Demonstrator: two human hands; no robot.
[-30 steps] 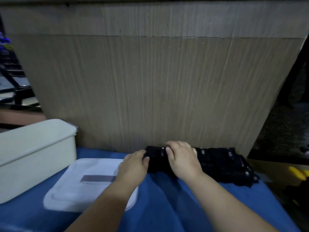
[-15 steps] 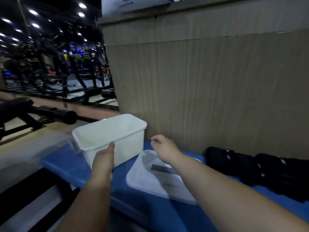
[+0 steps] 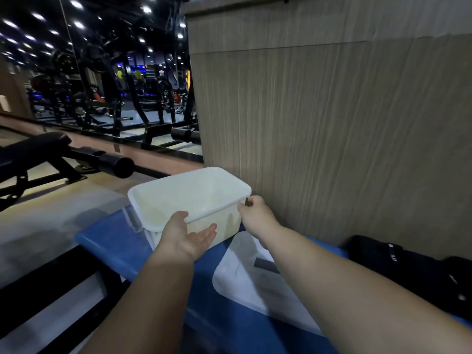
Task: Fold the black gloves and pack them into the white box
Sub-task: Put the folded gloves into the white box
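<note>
A gym: weight racks [image 3: 102, 98] and machines fill the upper left under rows of ceiling spotlights [image 3: 76, 24], with a black padded workout bench [image 3: 33, 149] at left.

**No words can be read**

The black gloves [image 3: 408, 272] have small white marks [image 3: 390, 246] on them. The marks are too tiny and blurry to read. The lid [image 3: 242, 284] has a grey strip [image 3: 264, 264] on top, like a label. No letters or numbers can be made out on it.
</note>
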